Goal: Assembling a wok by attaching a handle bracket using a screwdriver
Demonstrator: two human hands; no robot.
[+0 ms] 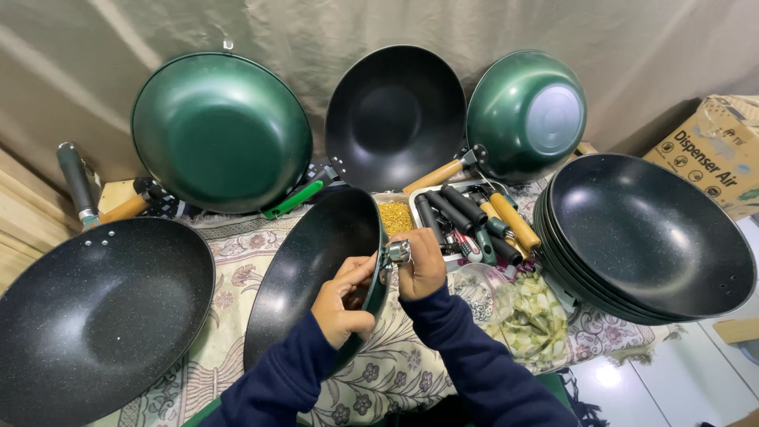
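- Large black speckled pan (pixel 99 316), lower left, lying face up on the floral cloth (pixel 237 253).
- Green pan (pixel 221 130) propped against the beige backdrop sheet (pixel 474 32), underside showing; green handle at its lower right.
- Black pan (pixel 394 115) propped upright at centre back, inside facing out.
- Smaller green pan (pixel 526 115) to its right, pale base outward, wooden handle pointing down-left.
- Stack of black pans (pixel 648 237), right, tilted.
- Tray of loose handles (pixel 474 217) (black, wooden and green), beside a compartment of small yellow pieces (pixel 395 217).
- Clear bags of pale green bits (pixel 530 320), just in front of the tray.
- Cardboard box (pixel 715 150), far right.
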